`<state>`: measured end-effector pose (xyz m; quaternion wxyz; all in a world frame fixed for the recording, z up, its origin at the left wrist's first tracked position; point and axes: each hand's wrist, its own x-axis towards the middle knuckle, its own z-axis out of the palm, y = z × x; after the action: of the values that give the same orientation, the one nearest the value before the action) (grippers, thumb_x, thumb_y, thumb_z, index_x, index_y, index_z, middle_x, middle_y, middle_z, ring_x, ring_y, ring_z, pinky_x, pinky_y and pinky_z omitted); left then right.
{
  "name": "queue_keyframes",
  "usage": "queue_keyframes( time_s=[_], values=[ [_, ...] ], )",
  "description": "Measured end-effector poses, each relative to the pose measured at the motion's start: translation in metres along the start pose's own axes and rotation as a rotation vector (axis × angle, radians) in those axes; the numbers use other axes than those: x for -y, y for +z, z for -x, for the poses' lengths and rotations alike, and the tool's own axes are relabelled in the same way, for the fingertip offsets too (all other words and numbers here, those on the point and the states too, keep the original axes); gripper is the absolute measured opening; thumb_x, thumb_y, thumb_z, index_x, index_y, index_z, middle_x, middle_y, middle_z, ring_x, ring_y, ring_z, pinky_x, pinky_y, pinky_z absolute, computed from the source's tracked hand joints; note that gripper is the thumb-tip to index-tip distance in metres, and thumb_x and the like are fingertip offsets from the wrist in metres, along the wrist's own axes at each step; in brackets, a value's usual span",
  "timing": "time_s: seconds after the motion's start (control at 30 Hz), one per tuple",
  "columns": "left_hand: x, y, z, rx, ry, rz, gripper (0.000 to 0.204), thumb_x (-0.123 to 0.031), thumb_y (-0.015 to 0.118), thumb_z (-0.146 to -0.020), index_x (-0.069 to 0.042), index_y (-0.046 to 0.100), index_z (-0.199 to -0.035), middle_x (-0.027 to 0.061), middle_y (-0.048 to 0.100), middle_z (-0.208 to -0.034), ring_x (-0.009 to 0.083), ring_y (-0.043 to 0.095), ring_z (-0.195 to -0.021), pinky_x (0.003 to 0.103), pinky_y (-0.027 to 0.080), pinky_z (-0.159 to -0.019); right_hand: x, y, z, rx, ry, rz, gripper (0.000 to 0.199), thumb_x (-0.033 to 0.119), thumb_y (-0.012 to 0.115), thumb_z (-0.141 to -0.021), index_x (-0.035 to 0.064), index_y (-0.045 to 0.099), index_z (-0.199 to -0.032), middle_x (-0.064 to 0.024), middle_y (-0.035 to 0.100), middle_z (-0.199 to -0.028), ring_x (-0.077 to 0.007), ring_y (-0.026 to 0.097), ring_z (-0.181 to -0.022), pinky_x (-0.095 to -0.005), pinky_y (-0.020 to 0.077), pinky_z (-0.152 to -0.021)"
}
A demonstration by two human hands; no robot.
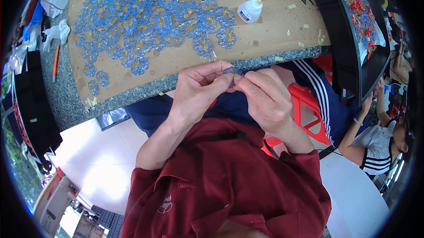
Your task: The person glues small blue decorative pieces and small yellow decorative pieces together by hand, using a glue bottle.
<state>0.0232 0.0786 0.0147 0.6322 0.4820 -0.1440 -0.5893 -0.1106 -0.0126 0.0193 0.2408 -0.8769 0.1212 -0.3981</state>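
At the centre of the frame, the left hand point(196, 90) and right hand point(265, 99) meet fingertip to fingertip, both pinched shut on a small blue bead piece point(232, 71) held just below the table edge point(198, 81). The piece is tiny, so a firm, steady pinch from both sides, close to the body, seems the best way to work it without dropping it. Above, blue bead flowers point(150, 21) cover the cardboard sheet point(274, 30), with a white glue bottle point(249, 10) to their right. Bare cardboard near the bottle leaves room; a red stool point(304, 105) crowds the lower right.
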Motion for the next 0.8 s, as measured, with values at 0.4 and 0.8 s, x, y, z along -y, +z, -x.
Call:
queue_keyframes(
  time_s=[0.4,0.8],
  values=[
    [-0.007,0.001,-0.004,-0.012,-0.073,0.061,0.025,-0.004,0.059,-0.086,0.007,0.058,-0.108,0.0121,0.064,-0.093,0.0136,0.063,-0.080,0.025,0.055,-0.072,-0.003,-0.011,-0.008,0.108,0.231,-0.087,0.020,-0.004,0.069,-0.064,-0.0019,0.063,-0.083,-0.0088,0.059,-0.079,-0.0223,0.056,-0.067,-0.0308,0.0453,-0.057],
    [-0.008,-0.003,0.003,-0.084,-0.007,0.008,0.024,-0.004,0.059,-0.086,0.006,0.059,-0.108,0.0129,0.065,-0.094,0.0152,0.064,-0.080,0.026,0.057,-0.070,-0.003,-0.004,-0.010,0.098,0.277,-0.131,0.021,-0.001,0.071,-0.066,-0.0001,0.066,-0.087,-0.0080,0.061,-0.078,-0.0220,0.058,-0.068,-0.0303,0.0459,-0.059]
  ],
)
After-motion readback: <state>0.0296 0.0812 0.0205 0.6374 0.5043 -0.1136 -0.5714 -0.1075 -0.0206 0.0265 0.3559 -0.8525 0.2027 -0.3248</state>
